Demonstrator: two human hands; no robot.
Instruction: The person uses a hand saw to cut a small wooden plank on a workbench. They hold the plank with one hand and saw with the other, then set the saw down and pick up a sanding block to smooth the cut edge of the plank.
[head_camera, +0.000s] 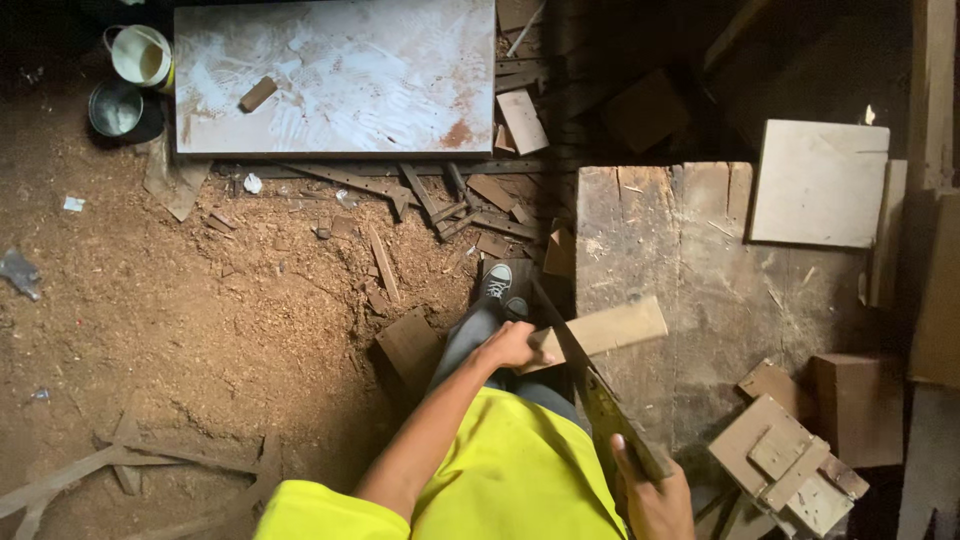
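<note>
dusty workshop floor (200, 320), thick with sawdust and offcuts, worn workbench (700, 280) at centre right of the frame. on the bench's left edge, a pale wooden plank (610, 328), overhanging toward the middle of the frame. looks stiff, dry and fairly light; likely rough-faced, so not slippery, though apt to shift under a cut unless pressed down near the overhanging end. left hand (510, 347) clamped there, fingers curled over the plank's end. handsaw (590, 385) laid across the plank, blade running from centre frame toward lower right, handle gripped in the right hand (655, 495), fingers wrapped shut around it. below, yellow shirt (500, 470); grey trouser leg and dark sneaker (497, 283) just left of the bench. stacked wood blocks (785, 460) at lower right, a square pale board (820, 182) at upper right, a white smeared panel (335, 75) at top, two buckets (130, 80) at upper left.
</note>
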